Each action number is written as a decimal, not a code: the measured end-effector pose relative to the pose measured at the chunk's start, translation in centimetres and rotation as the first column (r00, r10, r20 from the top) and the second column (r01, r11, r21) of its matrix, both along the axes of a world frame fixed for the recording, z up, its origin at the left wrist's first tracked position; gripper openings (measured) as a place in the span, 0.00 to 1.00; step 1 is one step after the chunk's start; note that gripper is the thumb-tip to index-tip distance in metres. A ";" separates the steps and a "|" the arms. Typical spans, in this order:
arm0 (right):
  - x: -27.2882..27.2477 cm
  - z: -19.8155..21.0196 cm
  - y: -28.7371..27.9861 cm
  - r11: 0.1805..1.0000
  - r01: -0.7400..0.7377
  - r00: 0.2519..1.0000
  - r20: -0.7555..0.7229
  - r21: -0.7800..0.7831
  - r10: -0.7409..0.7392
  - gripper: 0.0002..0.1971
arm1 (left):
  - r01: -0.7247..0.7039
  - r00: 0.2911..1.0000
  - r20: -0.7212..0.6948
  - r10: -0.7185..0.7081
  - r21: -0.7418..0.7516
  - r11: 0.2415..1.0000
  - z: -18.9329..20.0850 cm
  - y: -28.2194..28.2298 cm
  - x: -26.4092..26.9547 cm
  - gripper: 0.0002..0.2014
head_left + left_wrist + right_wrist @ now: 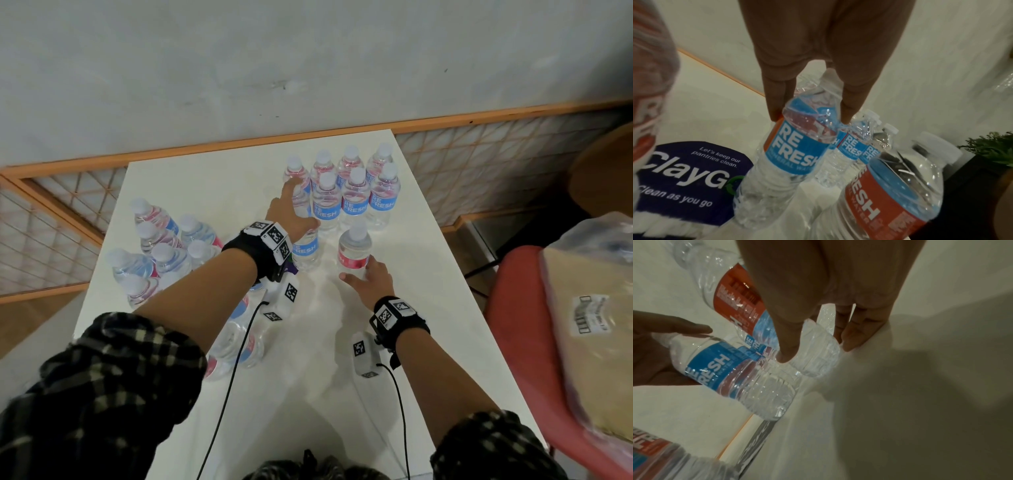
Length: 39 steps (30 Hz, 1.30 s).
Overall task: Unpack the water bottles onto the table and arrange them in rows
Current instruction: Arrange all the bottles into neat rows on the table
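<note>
Clear water bottles with blue and red labels stand on the white table (pixel 212 185). Several of them form rows (pixel 356 195) at the back right. My left hand (pixel 294 219) reaches over one upright bottle (pixel 306 248) just in front of those rows. It grips that bottle (pixel 795 146) by the top, with fingers (pixel 777 104) down either side of its neck and the cap hidden. My right hand (pixel 359 274) holds another upright bottle (pixel 354 253) low down. There the thumb (pixel 785 353) is on one side of the bottle (pixel 816 356) and the fingers (pixel 851 337) on the other.
A loose cluster of several bottles (pixel 161 253) stands at the table's left, and more bottles (pixel 239 342) lie under my left forearm. A dark blue sticker (pixel 694 175) is on the tabletop. A red chair (pixel 513 342) on the right carries a plastic-wrapped pack (pixel 599 325).
</note>
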State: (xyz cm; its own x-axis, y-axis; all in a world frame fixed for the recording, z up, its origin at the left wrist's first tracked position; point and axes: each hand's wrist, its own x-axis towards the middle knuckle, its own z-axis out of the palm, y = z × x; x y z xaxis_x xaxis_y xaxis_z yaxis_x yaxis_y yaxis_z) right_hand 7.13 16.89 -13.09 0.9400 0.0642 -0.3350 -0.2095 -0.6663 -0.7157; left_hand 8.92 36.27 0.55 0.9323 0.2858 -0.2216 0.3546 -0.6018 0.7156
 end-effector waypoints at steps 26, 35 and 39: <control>0.0 1.2 0.3 0.999 -0.043 0.999 -0.018 -0.011 0.043 0.36 | 0.309 0.932 -0.267 -0.244 0.242 0.920 0.7 1.9 -0.8 0.24; 1.0 1.3 2.2 0.995 0.018 0.998 -0.061 0.099 -0.012 0.41 | 0.379 0.911 -0.296 -0.287 0.327 0.866 0.9 1.7 -0.9 0.13; 1.7 1.6 3.3 0.999 0.031 0.997 -0.075 -0.044 -0.035 0.45 | 0.358 0.918 -0.292 -0.266 0.330 0.873 1.1 1.6 -0.8 0.13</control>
State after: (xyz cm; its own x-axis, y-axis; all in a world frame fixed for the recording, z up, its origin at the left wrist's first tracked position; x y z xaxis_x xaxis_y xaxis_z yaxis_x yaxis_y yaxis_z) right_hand 8.82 20.16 -11.50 0.9134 0.0178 -0.4067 -0.2841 -0.6877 -0.6681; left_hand 8.09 37.83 1.63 0.9216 0.0915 -0.3773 0.2299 -0.9117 0.3404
